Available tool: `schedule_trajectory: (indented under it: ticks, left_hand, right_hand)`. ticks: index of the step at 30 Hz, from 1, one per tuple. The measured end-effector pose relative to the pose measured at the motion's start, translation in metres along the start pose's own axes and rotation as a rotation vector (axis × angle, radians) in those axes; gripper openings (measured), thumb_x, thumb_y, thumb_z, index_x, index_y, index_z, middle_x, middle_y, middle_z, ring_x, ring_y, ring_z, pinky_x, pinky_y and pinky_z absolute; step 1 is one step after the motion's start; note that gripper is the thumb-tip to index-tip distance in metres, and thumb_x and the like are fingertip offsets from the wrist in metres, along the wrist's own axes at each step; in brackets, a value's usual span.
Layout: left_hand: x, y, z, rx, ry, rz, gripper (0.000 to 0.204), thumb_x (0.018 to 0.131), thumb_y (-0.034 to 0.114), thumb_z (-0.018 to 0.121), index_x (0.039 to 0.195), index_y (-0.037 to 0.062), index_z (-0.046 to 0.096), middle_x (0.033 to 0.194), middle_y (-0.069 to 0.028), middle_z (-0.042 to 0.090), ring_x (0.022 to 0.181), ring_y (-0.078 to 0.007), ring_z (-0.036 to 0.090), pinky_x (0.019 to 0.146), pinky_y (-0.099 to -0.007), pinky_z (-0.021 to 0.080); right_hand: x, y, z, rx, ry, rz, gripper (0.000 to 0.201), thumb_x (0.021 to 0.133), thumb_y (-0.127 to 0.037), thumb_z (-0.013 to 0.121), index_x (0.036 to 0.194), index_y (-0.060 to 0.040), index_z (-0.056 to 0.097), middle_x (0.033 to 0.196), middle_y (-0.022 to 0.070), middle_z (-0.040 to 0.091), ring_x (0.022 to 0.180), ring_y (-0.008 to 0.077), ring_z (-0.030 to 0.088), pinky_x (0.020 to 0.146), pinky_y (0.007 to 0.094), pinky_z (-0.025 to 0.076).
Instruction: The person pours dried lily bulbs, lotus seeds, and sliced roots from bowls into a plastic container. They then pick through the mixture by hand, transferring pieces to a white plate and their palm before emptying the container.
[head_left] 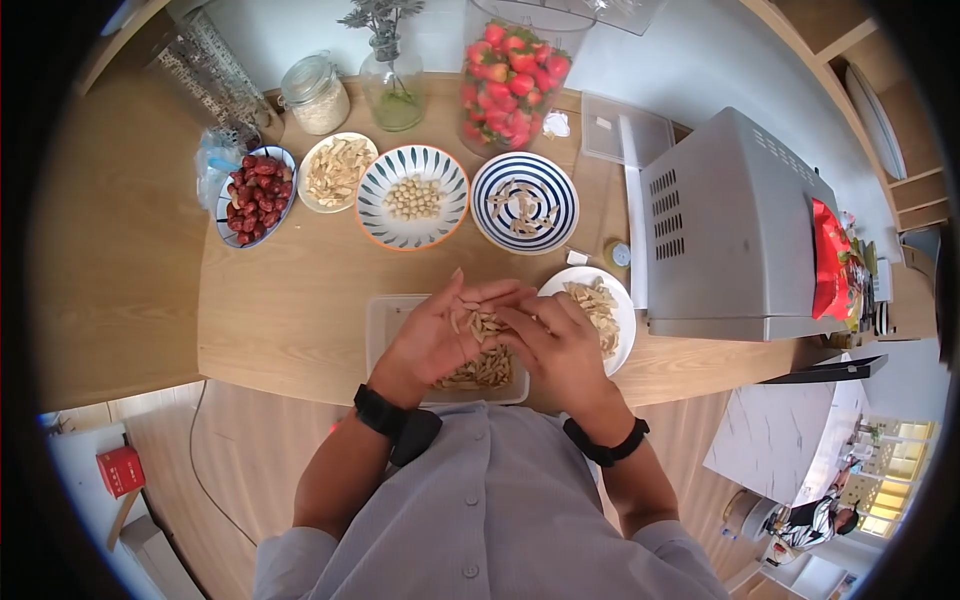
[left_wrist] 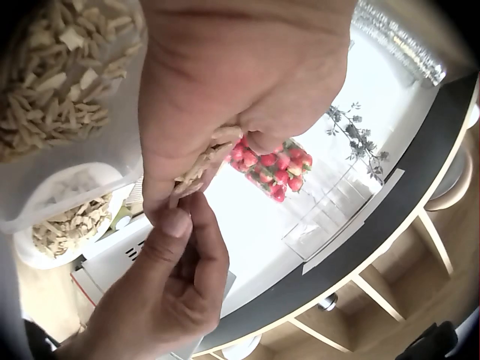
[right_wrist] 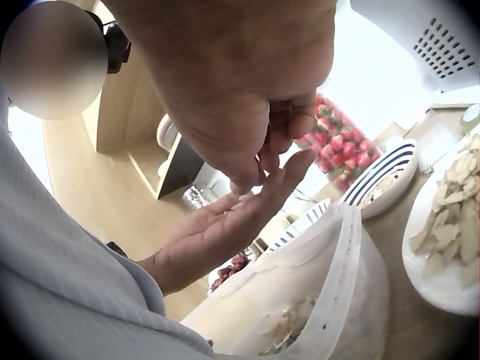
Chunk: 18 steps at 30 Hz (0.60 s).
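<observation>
The left hand [head_left: 435,335] lies palm-up, fingers straight, cupping pale dried slices [head_left: 482,325] over the clear tub [head_left: 385,320]. The right hand [head_left: 555,345], at its 3 o'clock, pinches slices from that palm.

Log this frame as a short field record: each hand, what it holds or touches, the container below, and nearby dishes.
left hand: palm up, cupping pale dried slices
right hand: fingertips picking at the slices in the left palm
container below: clear plastic tub, more slices inside
right of tub: white plate with similar slices
behind: bowl of red dates, striped bowl, jar of strawberries
surface: wooden table
</observation>
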<state>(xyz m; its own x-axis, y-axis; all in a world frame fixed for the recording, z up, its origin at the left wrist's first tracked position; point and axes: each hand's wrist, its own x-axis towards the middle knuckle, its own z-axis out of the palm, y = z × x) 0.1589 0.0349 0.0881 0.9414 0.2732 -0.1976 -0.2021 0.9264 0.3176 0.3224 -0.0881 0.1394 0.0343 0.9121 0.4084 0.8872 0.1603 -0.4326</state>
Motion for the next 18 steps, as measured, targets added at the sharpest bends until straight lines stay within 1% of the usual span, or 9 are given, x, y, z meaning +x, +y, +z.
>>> schedule_trajectory:
  ticks: [3, 6, 9, 11, 12, 15, 18]
  left_hand:
    - [-0.002, -0.002, -0.001, -0.073, -0.025, 0.020, 0.077, 0.113, 0.056, 0.031, 0.157, -0.0065, 0.041, 0.159, -0.0180, 0.051, 0.141, -0.0279, 0.054, 0.113, -0.0480, 0.046]
    - [-0.001, -0.003, -0.010, -0.159, -0.129, 0.008, 0.079, 0.113, 0.058, 0.031, 0.156, -0.0068, 0.043, 0.154, -0.0175, 0.055, 0.138, -0.0280, 0.057, 0.113, -0.0478, 0.046]
    - [0.002, -0.007, -0.017, -0.148, -0.069, 0.026, 0.080, 0.112, 0.060, 0.030, 0.155, -0.0065, 0.044, 0.150, -0.0166, 0.059, 0.135, -0.0279, 0.060, 0.113, -0.0476, 0.046]
    - [0.004, -0.011, -0.027, -0.166, -0.082, 0.019, 0.079, 0.113, 0.060, 0.030, 0.154, -0.0063, 0.045, 0.148, -0.0162, 0.060, 0.134, -0.0276, 0.060, 0.114, -0.0476, 0.046]
    - [0.005, -0.010, -0.025, -0.174, -0.089, 0.016, 0.079, 0.113, 0.059, 0.030, 0.154, -0.0062, 0.045, 0.147, -0.0159, 0.061, 0.134, -0.0275, 0.060, 0.114, -0.0476, 0.046]
    - [0.007, -0.007, -0.014, -0.143, 0.068, 0.011, 0.078, 0.113, 0.060, 0.030, 0.150, -0.0063, 0.050, 0.141, -0.0170, 0.064, 0.129, -0.0267, 0.063, 0.110, -0.0445, 0.050]
    - [0.011, -0.004, -0.012, -0.114, 0.084, 0.024, 0.076, 0.113, 0.058, 0.030, 0.148, -0.0051, 0.052, 0.140, -0.0164, 0.065, 0.130, -0.0264, 0.063, 0.111, -0.0442, 0.049]
  right_hand:
    - [0.008, -0.004, 0.004, 0.059, -0.028, 0.030, 0.043, 0.075, -0.015, 0.084, 0.116, -0.0081, 0.074, 0.110, 0.0058, 0.065, 0.098, 0.0279, 0.065, 0.081, 0.0387, 0.057]
    - [0.011, -0.012, 0.009, 0.029, -0.044, 0.031, 0.043, 0.072, -0.012, 0.083, 0.114, -0.0067, 0.074, 0.108, 0.0069, 0.066, 0.101, 0.0280, 0.065, 0.084, 0.0385, 0.057]
    - [0.015, -0.006, 0.013, 0.041, -0.096, -0.007, 0.038, 0.076, -0.010, 0.082, 0.113, -0.0069, 0.074, 0.108, 0.0082, 0.069, 0.098, 0.0298, 0.068, 0.080, 0.0409, 0.058]
    - [0.020, -0.003, 0.013, 0.055, -0.105, -0.022, 0.034, 0.076, -0.008, 0.081, 0.109, -0.0059, 0.073, 0.107, 0.0082, 0.070, 0.096, 0.0297, 0.069, 0.079, 0.0403, 0.058]
    - [0.022, -0.002, 0.014, 0.062, -0.110, -0.029, 0.032, 0.076, -0.008, 0.080, 0.107, -0.0054, 0.073, 0.107, 0.0082, 0.070, 0.095, 0.0296, 0.069, 0.078, 0.0400, 0.059]
    - [0.027, 0.004, 0.015, 0.020, -0.131, -0.059, 0.026, 0.076, -0.004, 0.077, 0.102, -0.0050, 0.071, 0.107, 0.0086, 0.072, 0.091, 0.0302, 0.071, 0.077, 0.0395, 0.059]
    - [0.031, 0.009, 0.014, 0.041, -0.132, -0.068, 0.022, 0.079, -0.003, 0.075, 0.100, -0.0056, 0.070, 0.111, 0.0085, 0.073, 0.091, 0.0317, 0.071, 0.077, 0.0408, 0.059]
